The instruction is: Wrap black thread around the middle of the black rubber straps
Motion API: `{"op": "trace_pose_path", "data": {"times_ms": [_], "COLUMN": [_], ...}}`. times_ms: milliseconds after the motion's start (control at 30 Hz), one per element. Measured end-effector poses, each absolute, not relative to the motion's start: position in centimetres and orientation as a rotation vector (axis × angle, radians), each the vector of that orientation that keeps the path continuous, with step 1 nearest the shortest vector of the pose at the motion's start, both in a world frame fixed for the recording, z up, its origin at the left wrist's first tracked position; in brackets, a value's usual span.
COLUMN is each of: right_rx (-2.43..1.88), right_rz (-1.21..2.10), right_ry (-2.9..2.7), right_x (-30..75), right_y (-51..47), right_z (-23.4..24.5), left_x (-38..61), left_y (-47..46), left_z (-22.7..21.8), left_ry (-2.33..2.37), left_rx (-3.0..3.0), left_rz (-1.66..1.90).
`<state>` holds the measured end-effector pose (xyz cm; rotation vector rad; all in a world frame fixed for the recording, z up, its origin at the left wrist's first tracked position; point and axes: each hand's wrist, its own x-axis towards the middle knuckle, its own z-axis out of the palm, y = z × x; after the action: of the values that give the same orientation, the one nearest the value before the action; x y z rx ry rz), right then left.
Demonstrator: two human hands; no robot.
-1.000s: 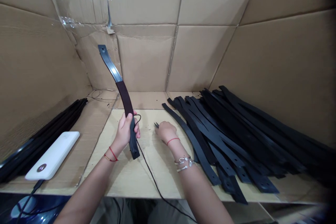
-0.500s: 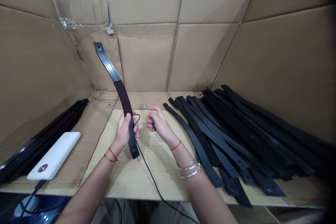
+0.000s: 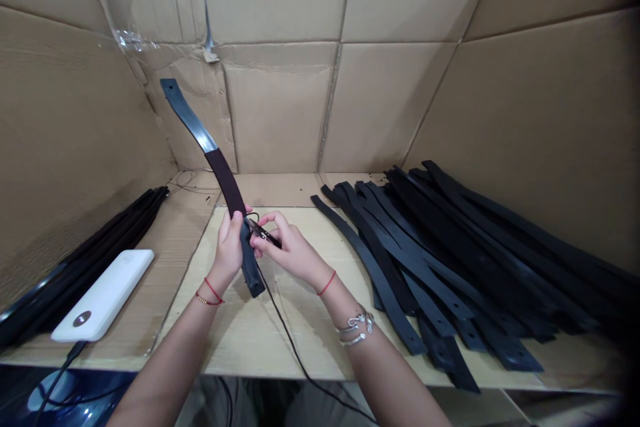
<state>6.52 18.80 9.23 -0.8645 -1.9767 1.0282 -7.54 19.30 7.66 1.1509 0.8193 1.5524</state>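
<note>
Cardboard bench: left hand grips black strap, right hand pinches small tool.

Curved black strap with dark-wrapped middle, tilted upward

Bare left forearm enters from 7 o'clock, bare right forearm from 5 o'clock. Left wrist, below the left hand: thin red cord bracelet plus fine gold beaded bracelet. Right wrist, below the right hand: thin red cord, then stacked thin silver bangles, one with a small knotted ornament.
</note>
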Motion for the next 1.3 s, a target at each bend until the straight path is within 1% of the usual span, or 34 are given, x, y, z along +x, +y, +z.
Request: {"op": "trace_pose_path", "data": {"times_ms": [467, 967, 1300], "right_rx": [-0.824, -0.854, -0.776], "right_rz": [1.016, 0.884, 1.003], "right_ry": [-1.943, -2.036, -1.977], "right_x": [6.0, 6.6, 6.3], "right_y": [18.5, 18.3, 18.4], "right_z": [8.9, 9.4, 9.1], "left_x": [-7.4, -7.5, -7.1], "left_y": [19.0, 18.7, 18.1], "left_z": [7.6, 7.5, 7.6], "left_ry": [0.755, 0.774, 0.753], "left_rx": [1.136, 1.155, 1.214], "left_rz": [1.497, 1.476, 1.43]}}
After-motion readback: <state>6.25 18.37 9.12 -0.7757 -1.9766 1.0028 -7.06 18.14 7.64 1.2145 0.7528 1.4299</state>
